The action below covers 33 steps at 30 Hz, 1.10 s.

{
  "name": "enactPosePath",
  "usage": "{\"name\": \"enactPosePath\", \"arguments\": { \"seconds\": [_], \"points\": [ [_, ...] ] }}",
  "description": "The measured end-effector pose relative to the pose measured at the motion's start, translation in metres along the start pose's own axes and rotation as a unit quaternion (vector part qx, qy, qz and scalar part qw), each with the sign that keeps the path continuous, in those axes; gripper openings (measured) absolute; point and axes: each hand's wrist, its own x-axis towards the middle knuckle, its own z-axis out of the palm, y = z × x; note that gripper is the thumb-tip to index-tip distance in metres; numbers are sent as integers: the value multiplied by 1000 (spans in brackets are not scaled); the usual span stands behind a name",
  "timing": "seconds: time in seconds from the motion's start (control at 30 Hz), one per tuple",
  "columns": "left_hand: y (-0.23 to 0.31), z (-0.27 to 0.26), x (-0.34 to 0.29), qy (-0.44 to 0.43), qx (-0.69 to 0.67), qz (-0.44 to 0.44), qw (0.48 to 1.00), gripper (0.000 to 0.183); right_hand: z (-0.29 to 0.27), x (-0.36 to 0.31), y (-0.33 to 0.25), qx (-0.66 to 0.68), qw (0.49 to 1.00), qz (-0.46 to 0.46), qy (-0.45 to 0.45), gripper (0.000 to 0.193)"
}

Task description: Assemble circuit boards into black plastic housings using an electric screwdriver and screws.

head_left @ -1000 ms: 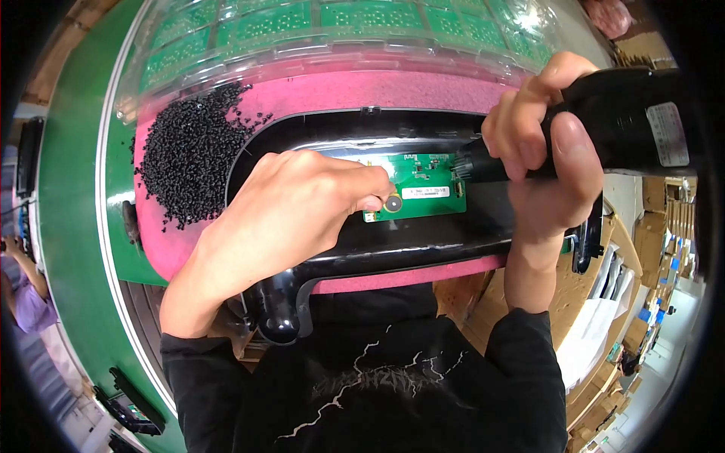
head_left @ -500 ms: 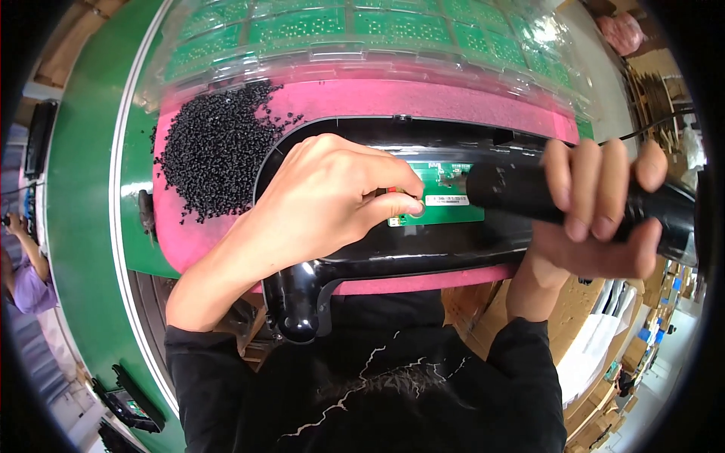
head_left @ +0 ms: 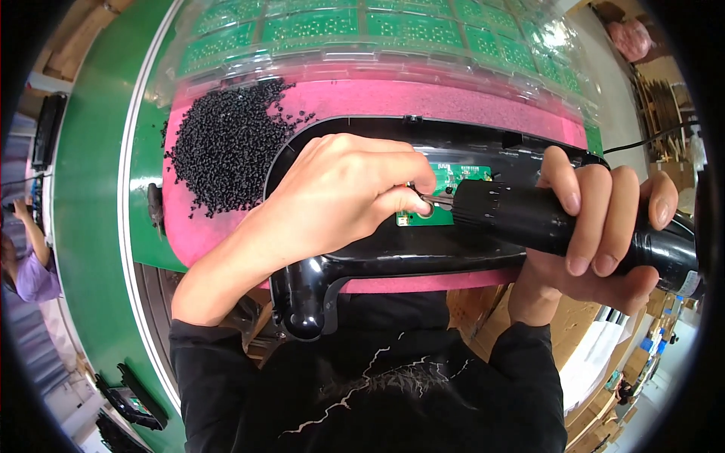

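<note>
Right hand [head_left: 596, 223], screwdriver [head_left: 517, 217], axis crosswise, pointing left

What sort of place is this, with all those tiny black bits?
Probably an electronics workshop or factory. A big heap of tiny black parts lies on a pink mat, there are rows of green circuit boards, and the right hand grips a black tool.

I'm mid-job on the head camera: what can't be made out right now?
- What, if anything, the left hand pinches: head view, hidden by that hand.
- Part of the green circuit board: head view, behind that hand and the black power screwdriver.
- Screwdriver's rear end: head view, cut off at the dark right rim.
- Details of single black screws: head view, too small.
</note>
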Motion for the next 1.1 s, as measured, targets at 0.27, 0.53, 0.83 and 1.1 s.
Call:
{"name": "enactPosePath", "arguments": {
  "seconds": [0.27, 0.53, 0.83, 1.1],
  "points": [
    [-2, -5, -4, 142, 52, 24, 988, 12, -3, -2, 5, -118, 989, 55, -63, 39],
    [4, -4, -6, 137, 84, -50, 986, 27, 10, -13, 10, -247, 963, 100, 39, 45],
    [-8, -2, -13, 99, 57, -33, 993, 9, 18, 0, 31, -267, 946, 182, -19, 40],
    [-13, -1, -19, 53, 20, -22, 998, 7, 16, 13, 39, -287, 926, 237, -65, 37]
  ]
}}
